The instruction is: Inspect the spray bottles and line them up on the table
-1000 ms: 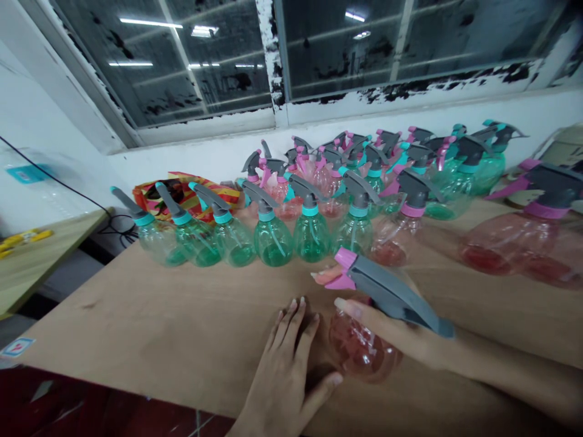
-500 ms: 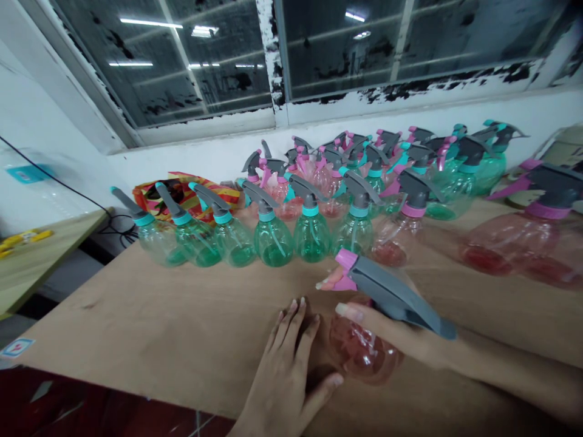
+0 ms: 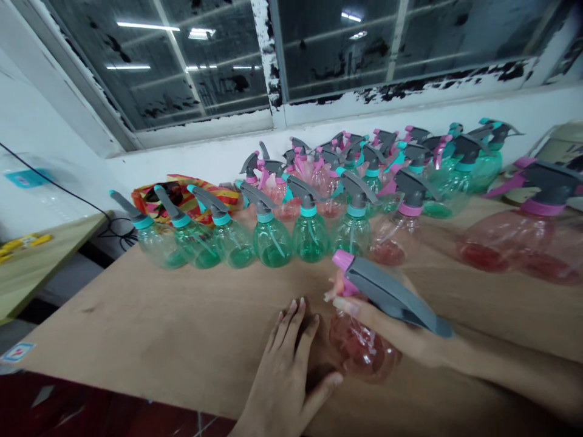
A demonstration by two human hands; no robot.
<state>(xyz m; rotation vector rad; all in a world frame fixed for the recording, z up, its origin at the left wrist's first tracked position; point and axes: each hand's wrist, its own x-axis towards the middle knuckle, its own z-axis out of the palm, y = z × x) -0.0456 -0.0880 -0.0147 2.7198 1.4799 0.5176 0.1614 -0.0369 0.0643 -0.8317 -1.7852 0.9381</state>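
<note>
My right hand (image 3: 407, 340) grips a pink spray bottle (image 3: 359, 349), lower right. My left hand (image 3: 282, 364) lies flat, fingers extended, bottom centre.

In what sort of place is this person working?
Probably a simple workroom or small workshop: many similar spray bottles stand together on a large wooden table, beneath a blotched window frame.
</note>
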